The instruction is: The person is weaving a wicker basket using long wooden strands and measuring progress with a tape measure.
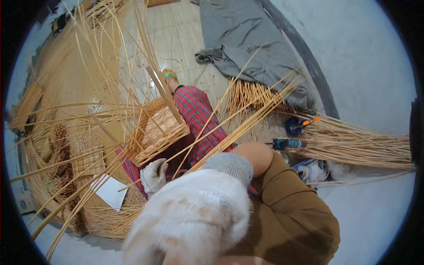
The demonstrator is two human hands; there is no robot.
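Observation:
A partly woven wicker basket (179, 132), squared in shape, rests against my legs in red plaid trousers (194, 106). Long loose rods spread out from it on several sides, and a flat wooden slat (164, 95) stands up over its far side. At the basket's near edge is my left hand (153, 176) in a white glove, fingers curled round a thin wicker rod (190, 145). Large and blurred in front is my right hand (190, 216), also gloved in white, with a grey cuff. Its fingers run toward the lower edge, and whether they grip anything is unclear.
Bundled rods (353, 143) lie at the right, beside a blue-black power tool (288, 144) and a dark blue round object (293, 126). A grey cloth (247, 35) partly covers more rods (247, 95). White paper (109, 192) and scattered wicker are on the left.

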